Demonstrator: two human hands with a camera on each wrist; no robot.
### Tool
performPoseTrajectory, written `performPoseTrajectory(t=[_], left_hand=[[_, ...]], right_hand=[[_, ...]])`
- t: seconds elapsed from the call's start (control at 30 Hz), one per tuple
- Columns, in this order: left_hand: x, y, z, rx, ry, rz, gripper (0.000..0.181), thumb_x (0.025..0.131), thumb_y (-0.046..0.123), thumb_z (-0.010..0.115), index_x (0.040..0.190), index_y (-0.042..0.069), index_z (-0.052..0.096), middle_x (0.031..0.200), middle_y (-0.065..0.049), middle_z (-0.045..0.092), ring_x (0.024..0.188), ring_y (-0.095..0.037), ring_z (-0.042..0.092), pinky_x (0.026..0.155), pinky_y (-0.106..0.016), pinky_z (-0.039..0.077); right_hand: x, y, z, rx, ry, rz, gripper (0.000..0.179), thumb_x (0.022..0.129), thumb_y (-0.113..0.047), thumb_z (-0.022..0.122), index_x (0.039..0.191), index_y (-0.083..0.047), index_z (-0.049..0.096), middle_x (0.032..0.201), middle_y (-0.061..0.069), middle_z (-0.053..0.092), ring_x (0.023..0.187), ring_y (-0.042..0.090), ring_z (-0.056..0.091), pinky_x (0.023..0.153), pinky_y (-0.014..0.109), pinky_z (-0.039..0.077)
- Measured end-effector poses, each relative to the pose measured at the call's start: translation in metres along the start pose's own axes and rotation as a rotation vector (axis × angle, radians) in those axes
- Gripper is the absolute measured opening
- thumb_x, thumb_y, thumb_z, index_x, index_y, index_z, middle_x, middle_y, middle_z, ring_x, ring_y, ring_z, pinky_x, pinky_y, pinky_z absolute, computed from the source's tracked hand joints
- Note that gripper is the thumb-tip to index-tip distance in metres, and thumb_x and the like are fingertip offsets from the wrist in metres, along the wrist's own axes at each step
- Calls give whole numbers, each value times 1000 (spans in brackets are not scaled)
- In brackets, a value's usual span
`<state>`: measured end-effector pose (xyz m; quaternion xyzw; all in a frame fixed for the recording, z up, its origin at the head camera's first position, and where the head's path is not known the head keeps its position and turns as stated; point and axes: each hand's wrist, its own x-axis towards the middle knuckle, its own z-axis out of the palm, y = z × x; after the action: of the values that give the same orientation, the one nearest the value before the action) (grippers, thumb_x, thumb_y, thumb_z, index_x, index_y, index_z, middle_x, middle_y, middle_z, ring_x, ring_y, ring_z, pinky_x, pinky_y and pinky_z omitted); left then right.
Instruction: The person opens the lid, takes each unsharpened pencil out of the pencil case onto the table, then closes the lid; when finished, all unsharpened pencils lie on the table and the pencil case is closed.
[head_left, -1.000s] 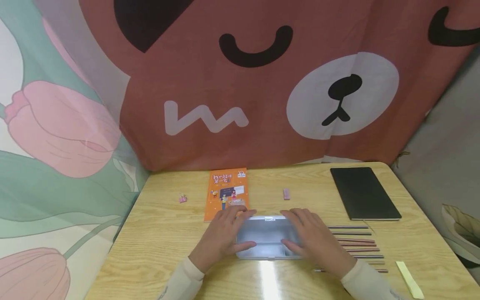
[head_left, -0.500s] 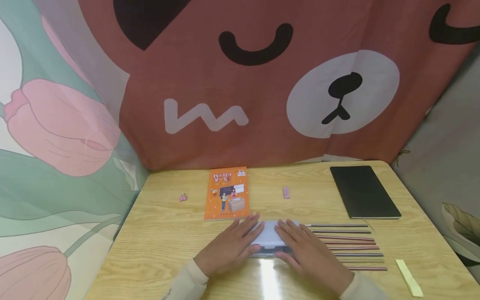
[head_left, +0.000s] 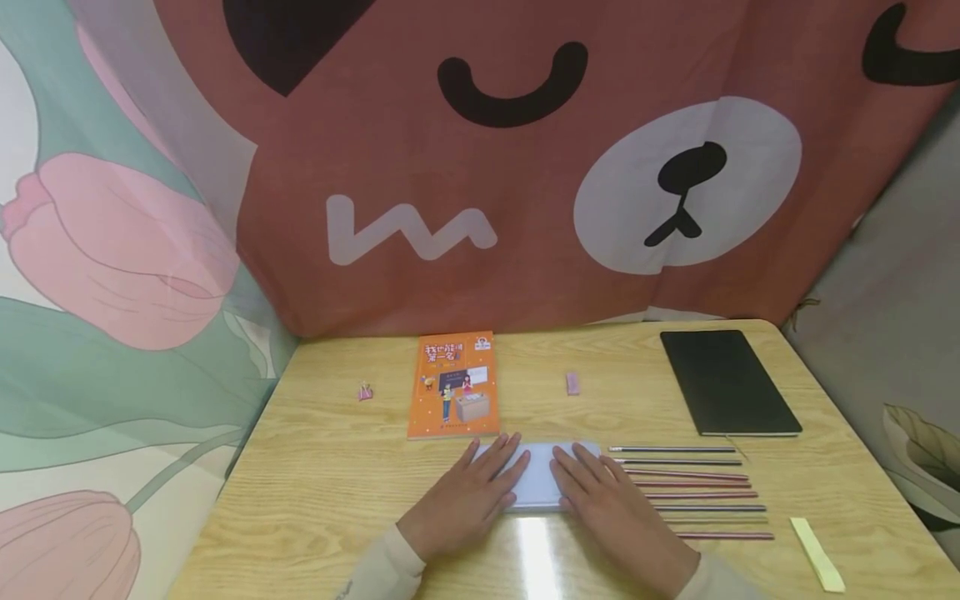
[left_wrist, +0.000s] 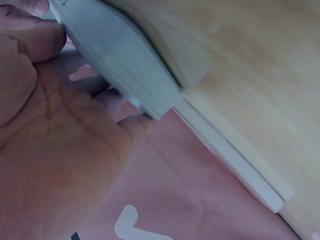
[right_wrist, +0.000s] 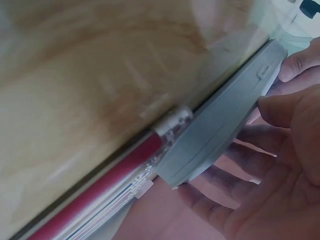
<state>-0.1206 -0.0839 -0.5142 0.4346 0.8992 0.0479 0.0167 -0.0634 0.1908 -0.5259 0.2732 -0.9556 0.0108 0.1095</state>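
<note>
A pale, translucent pencil case [head_left: 538, 477] lies on the table with its lid down flat. My left hand [head_left: 467, 502] rests on the lid's left part, its fingers fairly straight and reaching over the top. On the right part of the lid, my right hand [head_left: 609, 510] presses in the same way. Close up in the left wrist view, the case [left_wrist: 125, 57] shows its side edge under the fingers. The right wrist view shows the clasp on the front of the case [right_wrist: 215, 130]. Both palms hide the case's ends in the head view.
Several pencils [head_left: 697, 495] lie in rows right of the case. Behind it are an orange book [head_left: 453, 387], a pink eraser [head_left: 573, 383] and a pink binder clip [head_left: 365, 391]. A black notebook [head_left: 729, 383] and a yellow paper strip [head_left: 817, 554] lie at the right.
The case stood open a second ago, with both hands at its raised lid. The lid has since come down toward me and shut, and the hands have moved on top of it.
</note>
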Motion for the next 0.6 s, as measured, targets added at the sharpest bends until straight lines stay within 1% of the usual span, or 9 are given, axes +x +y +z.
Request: performPoseTrajectory(t=[0.1, 0.2, 0.3, 0.37, 0.43, 0.5, 0.6], left_hand=[[0, 1, 0, 14, -3, -4, 57, 120, 35, 38, 173, 14, 36, 183, -11, 27, 169, -30, 30, 135, -57, 31], [1, 1, 0, 18, -5, -4, 57, 120, 34, 38, 174, 14, 36, 183, -11, 27, 169, -30, 30, 135, -57, 31], [1, 0, -2, 23, 8, 8, 57, 120, 34, 40, 173, 13, 38, 182, -12, 28, 168, -30, 32, 134, -57, 33], [2, -2, -4, 20, 26, 5, 56, 120, 34, 42, 172, 13, 41, 182, -12, 30, 167, -30, 35, 133, -58, 35], [5, -6, -7, 1, 48, -11, 55, 120, 33, 43, 171, 14, 42, 182, -11, 31, 167, -29, 35, 133, -58, 35], [10, -13, -10, -20, 86, -38, 54, 119, 33, 44, 171, 16, 44, 182, -10, 32, 166, -29, 36, 133, -60, 34], [22, -28, -16, -51, 133, -84, 55, 118, 33, 44, 172, 19, 42, 182, -9, 31, 166, -30, 37, 134, -62, 31]], right_hand=[[0, 0, 1, -10, 5, 2, 53, 109, -31, 70, 155, -7, 63, 165, 10, 59, 150, 37, 57, 115, 60, 55], [-1, 0, 0, -3, 3, 4, 51, 110, -32, 68, 156, -9, 63, 165, 9, 59, 151, 36, 57, 116, 60, 54], [-1, 3, -2, 47, 17, 19, 49, 111, -34, 66, 155, -12, 64, 164, 7, 60, 151, 36, 57, 117, 60, 53], [2, 6, -4, 100, 33, 33, 49, 111, -36, 65, 155, -13, 65, 163, 8, 60, 150, 37, 58, 118, 61, 52], [8, 10, -7, 159, 44, 57, 50, 112, -40, 65, 155, -14, 65, 164, 9, 60, 150, 39, 57, 119, 63, 51], [17, 17, -10, 198, 48, 83, 52, 112, -44, 63, 155, -14, 64, 165, 10, 58, 151, 41, 56, 119, 65, 50], [34, 30, -16, 254, 47, 125, 58, 113, -48, 61, 157, -12, 62, 169, 13, 53, 153, 44, 52, 122, 67, 46]])
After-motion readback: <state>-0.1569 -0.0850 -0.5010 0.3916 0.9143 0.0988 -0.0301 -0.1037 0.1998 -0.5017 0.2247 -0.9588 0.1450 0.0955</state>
